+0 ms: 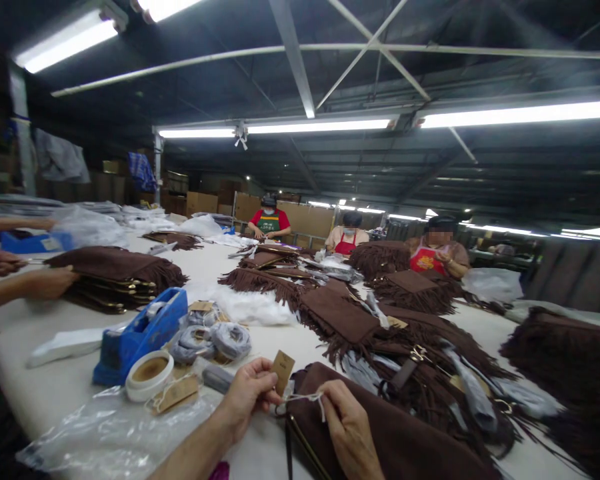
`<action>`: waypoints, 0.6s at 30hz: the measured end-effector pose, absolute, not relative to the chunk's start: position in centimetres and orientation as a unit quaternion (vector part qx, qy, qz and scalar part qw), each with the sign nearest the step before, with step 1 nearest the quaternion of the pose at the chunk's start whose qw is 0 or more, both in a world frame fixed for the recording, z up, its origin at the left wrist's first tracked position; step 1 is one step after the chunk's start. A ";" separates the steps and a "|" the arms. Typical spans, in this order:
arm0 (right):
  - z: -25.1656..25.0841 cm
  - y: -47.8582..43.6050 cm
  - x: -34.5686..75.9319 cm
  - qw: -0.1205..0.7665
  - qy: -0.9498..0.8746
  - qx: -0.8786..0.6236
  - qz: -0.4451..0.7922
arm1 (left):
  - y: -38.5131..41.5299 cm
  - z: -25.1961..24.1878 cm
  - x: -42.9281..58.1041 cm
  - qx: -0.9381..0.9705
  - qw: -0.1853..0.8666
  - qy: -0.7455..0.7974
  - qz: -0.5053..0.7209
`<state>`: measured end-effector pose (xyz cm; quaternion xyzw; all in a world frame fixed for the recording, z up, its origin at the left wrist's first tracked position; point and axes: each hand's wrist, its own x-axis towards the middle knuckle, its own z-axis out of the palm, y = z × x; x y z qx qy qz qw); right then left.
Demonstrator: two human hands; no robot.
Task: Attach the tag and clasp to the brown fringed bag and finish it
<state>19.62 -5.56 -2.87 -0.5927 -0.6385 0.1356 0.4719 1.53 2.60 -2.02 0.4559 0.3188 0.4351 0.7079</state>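
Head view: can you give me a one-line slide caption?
Left hand holding a tag, right hand pinching white string by a brown bag, blue tape dispenser off to the left.

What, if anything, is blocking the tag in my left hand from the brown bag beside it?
Nothing visible blocks it: the tag in your left hand is beside one end of the brown bag. White string runs to your right hand.

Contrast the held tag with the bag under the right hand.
Size: the tag is far smaller than the bag.
Colour: the tag is light brown, the bag dark brown.
Pose: the tag is held up in the left hand; the bag lies below.
Both are brown.
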 end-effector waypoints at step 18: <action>1.4 -11.3 21.6 0.153 -0.804 -0.573 0.043 | -2.7 0.0 1.6 0.881 0.292 0.245 0.282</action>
